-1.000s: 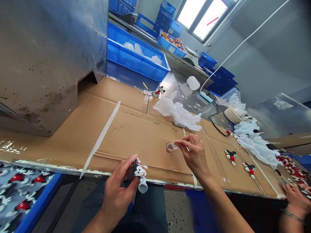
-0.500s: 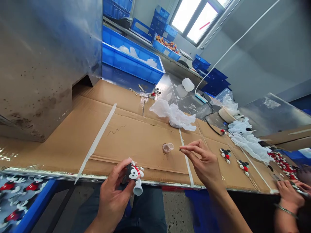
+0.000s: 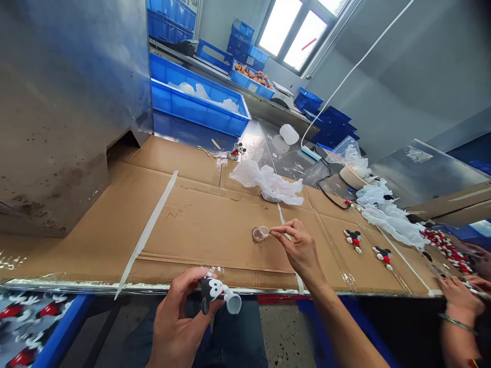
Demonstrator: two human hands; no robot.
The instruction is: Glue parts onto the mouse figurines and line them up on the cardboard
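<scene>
My left hand (image 3: 184,312) is closed around a small Mickey Mouse figurine (image 3: 215,289), just in front of the table edge. Black ears and a white face show, and a pale grey cup-shaped part (image 3: 233,303) sticks out to the right. My right hand (image 3: 297,245) is pinched, thumb against forefinger, over the cardboard. A tiny dark tip shows at its fingertips, too small to name. Those fingertips are right beside the rim of a small clear cup (image 3: 260,234), which has brownish residue around it. Whether they touch the cup I cannot tell.
Crumpled white plastic (image 3: 268,183) lies behind the cup. Figurines (image 3: 353,239) rest to the right, with another (image 3: 237,150) at the back. A metal housing (image 3: 72,117) stands on the left and a blue crate (image 3: 199,99) behind. Another person's hands (image 3: 460,296) work at far right.
My right hand has moved left, bringing its pinched fingertips to the cup. The figurine in my left hand has turned and dipped, so the grey part points more to the right.
</scene>
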